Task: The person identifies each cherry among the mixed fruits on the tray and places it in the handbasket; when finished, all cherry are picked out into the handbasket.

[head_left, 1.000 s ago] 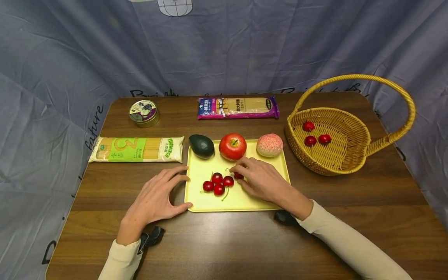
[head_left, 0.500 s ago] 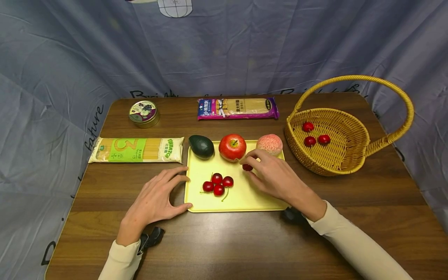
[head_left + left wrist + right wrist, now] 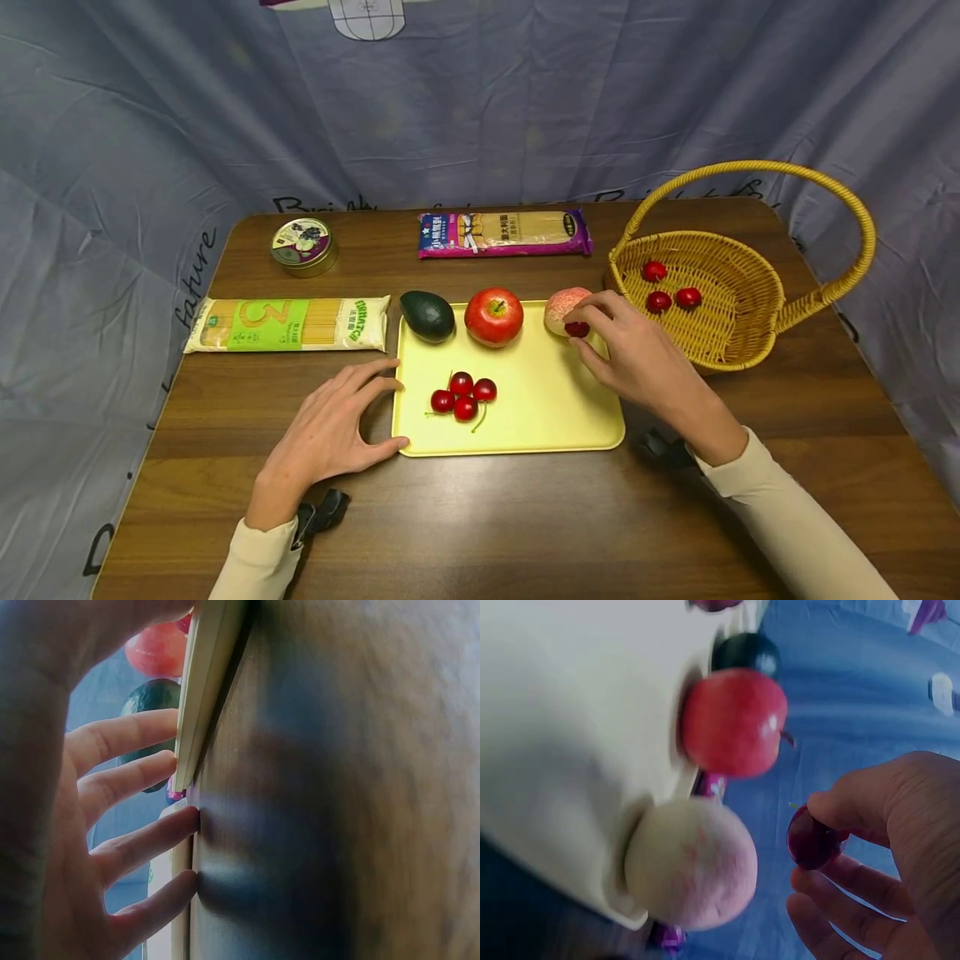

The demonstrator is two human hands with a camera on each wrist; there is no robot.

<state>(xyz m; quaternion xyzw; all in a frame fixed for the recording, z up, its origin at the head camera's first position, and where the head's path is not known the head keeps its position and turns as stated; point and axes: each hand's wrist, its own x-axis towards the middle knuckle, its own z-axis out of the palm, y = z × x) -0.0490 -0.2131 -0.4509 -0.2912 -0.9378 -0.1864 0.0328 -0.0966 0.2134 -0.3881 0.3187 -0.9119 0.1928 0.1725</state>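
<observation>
A dark red cherry (image 3: 577, 330) is pinched between the thumb and fingers of the right hand (image 3: 637, 354), held up over the far right corner of the yellow tray (image 3: 551, 408), right in front of the peach (image 3: 558, 308) (clear of it, as is shown by the right wrist view). Nothing is grasped by the left hand (image 3: 330, 425): its fingers are spread loosely, and the tray's left edge is touched by thumb and fingertips. Four more cherries (image 3: 466, 408) are bunched on the tray, stems and all! Along the far edge, the peach is joined by a red apple (image 3: 493, 317) and a dark green avocado (image 3: 427, 317). Off to the right, three cherries (image 3: 658, 302) are held in the wicker basket (image 3: 708, 337), its handle arched high. To the left, a green-banded pasta pack (image 3: 288, 325) is laid on the wooden counter (image 3: 480, 525); farther back, a round tin (image 3: 303, 247) and a purple-edged pasta pack (image 3: 506, 233) are set before a grey-blue curtain (image 3: 487, 108).
</observation>
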